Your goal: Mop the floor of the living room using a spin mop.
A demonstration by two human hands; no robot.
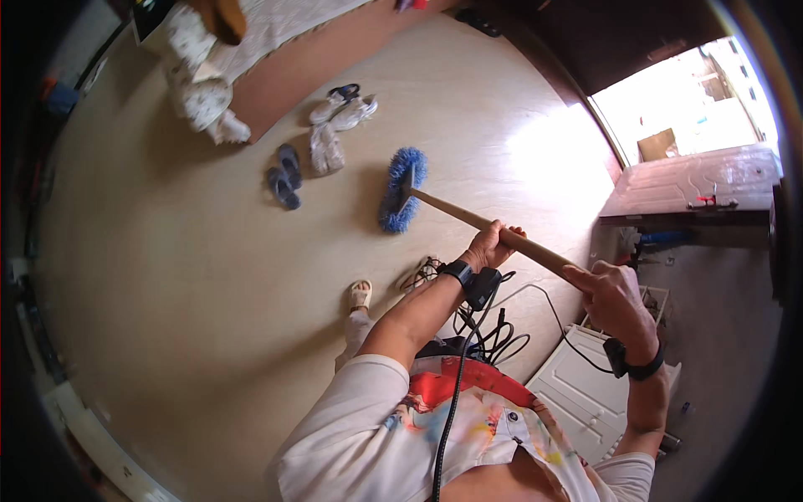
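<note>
A mop with a blue fluffy head (401,190) rests on the pale floor, its wooden handle (455,212) slanting up towards me. My left hand (494,245) grips the handle partway along. Around the upper end, my right hand (605,290) is closed, its forefinger laid along the wood. Both wrists wear black bands with small devices, and a black cable runs down over my shirt. Left of the mop head lie a pair of dark slippers (285,177), white shoes (353,114) and a crumpled pale item (326,149).
Beside a bed (295,66) at the top left, another person's patterned trouser leg (204,100) reaches down to the floor. A white cabinet (580,389) stands close to my right side. An open panelled door (690,185) and a bright doorway are at the upper right.
</note>
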